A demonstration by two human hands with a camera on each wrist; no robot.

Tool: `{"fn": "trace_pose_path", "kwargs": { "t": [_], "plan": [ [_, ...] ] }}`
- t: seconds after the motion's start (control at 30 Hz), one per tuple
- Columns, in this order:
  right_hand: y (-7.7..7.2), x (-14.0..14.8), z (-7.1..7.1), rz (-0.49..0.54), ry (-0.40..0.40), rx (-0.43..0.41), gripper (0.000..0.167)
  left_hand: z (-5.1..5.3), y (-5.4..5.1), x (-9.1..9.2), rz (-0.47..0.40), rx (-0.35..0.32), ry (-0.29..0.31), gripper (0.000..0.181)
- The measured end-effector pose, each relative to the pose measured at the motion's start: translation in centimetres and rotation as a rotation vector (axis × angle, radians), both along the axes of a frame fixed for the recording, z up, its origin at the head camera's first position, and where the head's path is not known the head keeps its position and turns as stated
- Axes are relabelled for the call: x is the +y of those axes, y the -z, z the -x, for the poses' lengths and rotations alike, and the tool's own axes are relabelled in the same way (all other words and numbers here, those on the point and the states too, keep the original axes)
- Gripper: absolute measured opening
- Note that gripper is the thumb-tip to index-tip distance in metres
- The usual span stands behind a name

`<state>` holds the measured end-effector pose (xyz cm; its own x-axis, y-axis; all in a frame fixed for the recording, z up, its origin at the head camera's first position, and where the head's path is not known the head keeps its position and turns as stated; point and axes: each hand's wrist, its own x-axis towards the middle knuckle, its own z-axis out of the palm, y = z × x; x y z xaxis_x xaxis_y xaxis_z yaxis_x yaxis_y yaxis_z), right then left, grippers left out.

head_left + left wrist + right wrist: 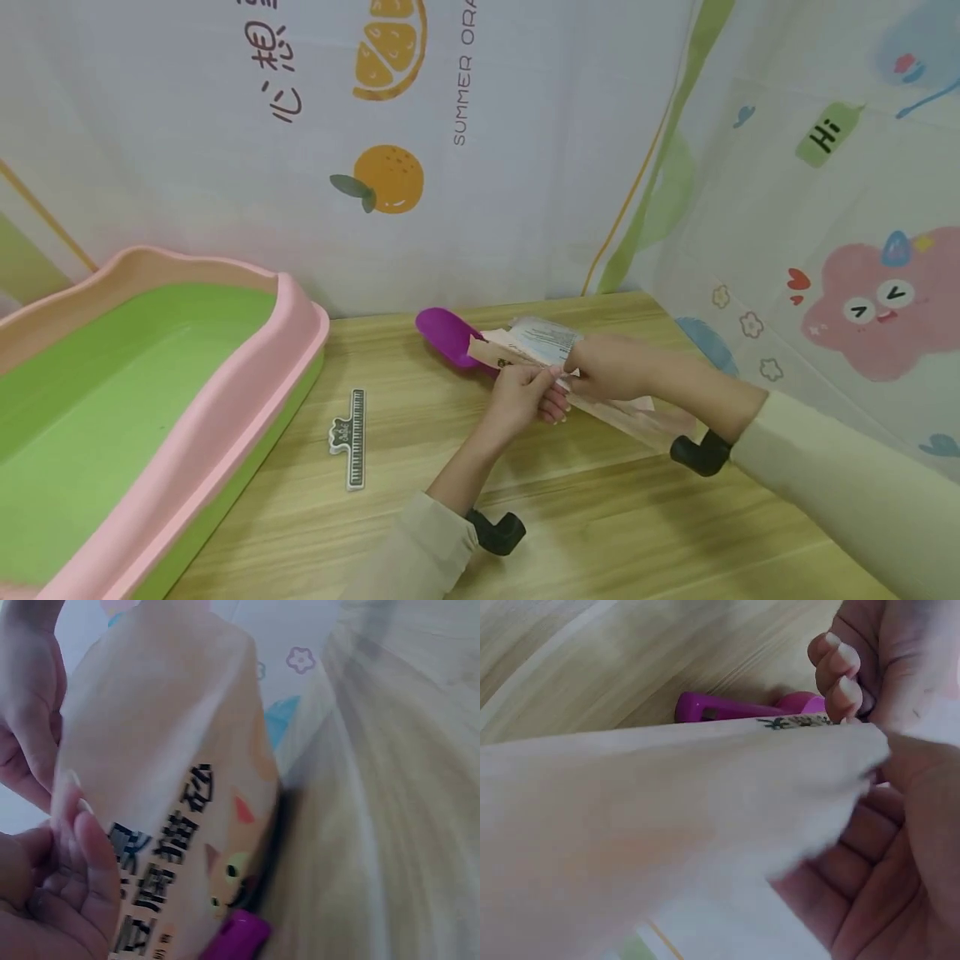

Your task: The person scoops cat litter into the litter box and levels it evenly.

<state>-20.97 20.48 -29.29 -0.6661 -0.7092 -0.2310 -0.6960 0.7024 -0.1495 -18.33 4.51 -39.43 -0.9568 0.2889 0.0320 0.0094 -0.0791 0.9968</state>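
1. A beige, paper-like bag with black lettering and a printed cat [165, 697] is held over the pale wood-grained table [300, 533], well to the right of the pink-rimmed green plastic tray [296, 325].
2. The bag's edge is pinched by the left hand [517, 400], on the side nearer the tray, and by the right hand [611, 367], just beside it on the side farther from the tray.
3. Judged from the ragged edge, the bag's end seems to be being torn or parted; steadiness from the left hand and a controlled pull from the right would be called for.
4. A purple plastic scoop [446, 333] is seen right of the tray, its handle partly covered by the bag.
5. A flat, black-ridged clip with an animal-shaped head [356, 440] is placed nearer the tray.
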Motion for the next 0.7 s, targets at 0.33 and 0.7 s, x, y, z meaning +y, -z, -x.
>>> {"fn": "trace_pose_path", "kwargs": {
  "t": [0.33, 0.7],
  "plan": [
    [0.0, 0.9, 0.6, 0.067, 0.005, 0.054, 0.044, -0.5, 0.8, -0.1, 0.013, 0.007, -0.019, 0.038],
    [-1.7, 0.5, 0.6, 0.002, -0.026, 0.149, 0.033, -1.4, 0.4, -0.7, 0.081, -0.017, -0.079, 0.032]
  ]
}}
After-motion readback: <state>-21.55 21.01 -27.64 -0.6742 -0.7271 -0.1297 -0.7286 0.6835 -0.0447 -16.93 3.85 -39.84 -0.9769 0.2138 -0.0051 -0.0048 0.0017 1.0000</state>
